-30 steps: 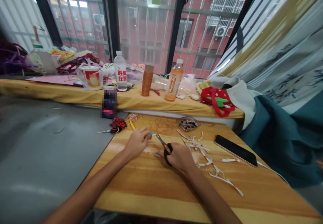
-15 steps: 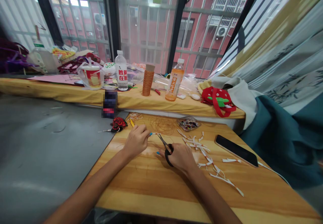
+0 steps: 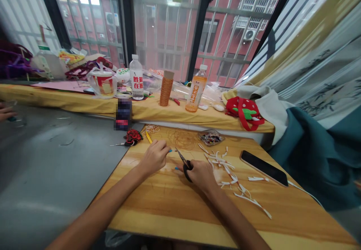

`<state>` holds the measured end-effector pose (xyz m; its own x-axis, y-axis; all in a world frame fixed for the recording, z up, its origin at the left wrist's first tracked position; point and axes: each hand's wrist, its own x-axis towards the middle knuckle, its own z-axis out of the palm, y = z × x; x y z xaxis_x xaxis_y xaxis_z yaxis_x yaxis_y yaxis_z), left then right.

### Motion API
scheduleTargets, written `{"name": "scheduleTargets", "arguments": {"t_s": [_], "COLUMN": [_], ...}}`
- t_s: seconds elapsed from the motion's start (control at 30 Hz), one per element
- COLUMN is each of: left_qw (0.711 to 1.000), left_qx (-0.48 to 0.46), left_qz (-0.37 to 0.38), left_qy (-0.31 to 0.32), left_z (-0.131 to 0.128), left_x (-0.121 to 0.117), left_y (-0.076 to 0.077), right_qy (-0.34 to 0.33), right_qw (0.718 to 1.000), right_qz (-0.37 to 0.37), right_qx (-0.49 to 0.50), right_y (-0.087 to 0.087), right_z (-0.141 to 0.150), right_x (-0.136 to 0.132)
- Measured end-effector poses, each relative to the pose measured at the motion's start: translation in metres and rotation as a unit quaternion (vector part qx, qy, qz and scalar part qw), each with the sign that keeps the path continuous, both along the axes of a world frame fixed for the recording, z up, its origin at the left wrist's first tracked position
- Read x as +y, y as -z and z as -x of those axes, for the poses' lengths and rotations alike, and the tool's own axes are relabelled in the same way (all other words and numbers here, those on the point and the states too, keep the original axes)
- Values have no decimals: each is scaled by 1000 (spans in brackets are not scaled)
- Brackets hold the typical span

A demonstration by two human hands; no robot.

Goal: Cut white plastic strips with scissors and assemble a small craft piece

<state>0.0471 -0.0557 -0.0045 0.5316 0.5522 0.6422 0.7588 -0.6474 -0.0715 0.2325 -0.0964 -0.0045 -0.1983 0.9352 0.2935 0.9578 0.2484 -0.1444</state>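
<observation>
My left hand (image 3: 155,156), its fingertips pinched, holds a small whitish strip whose short end pokes out by the blue thumbnail. Most of that strip is hidden by the fingers. In my right hand (image 3: 202,174) are black-handled scissors (image 3: 182,158), their tips pointing up and left, close to the strip's end. The blades look nearly closed. White strips bound with orange thread (image 3: 224,162) lie on the wooden table to the right of the scissors. Beyond my hands is a loose tangle of thin orange-brown thread (image 3: 182,139). A yellow tool (image 3: 148,137) lies just behind my left hand.
A clear box of beads (image 3: 211,137) stands at the table's back, a phone (image 3: 264,167) with a cable at right. Along the ledge are a water bottle (image 3: 136,78), an orange spool (image 3: 166,89) and a drink bottle (image 3: 196,90). Another person's hand (image 3: 6,112) shows at far left.
The scissors' blades have come closer together, and less of the strip shows beyond my left fingertips. Another person's hand with something clear has entered at the left edge.
</observation>
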Motion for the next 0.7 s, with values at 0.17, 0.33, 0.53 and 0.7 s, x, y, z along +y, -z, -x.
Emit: {"name": "scheduleTargets", "arguments": {"t_s": [0.17,0.33,0.53,0.7], "left_qw": [999,996,993,992], "left_qx": [-20,-30,2,19], "left_qz": [-10,-69,-114,-117], "left_qy": [-31,-45,-31,-31], "left_z": [3,6,7,6], "left_x": [1,4,2,1], "left_y": [0,0,0,-1], "right_qy": [6,-13,-30,-31], "right_qw": [989,952,946,941], "right_qz": [61,191,196,195], "right_qx": [137,240,255,273], "right_y": [2,2,2,5], "right_z": [-6,-8,-4,-5], "right_x": [5,7,6,8]}}
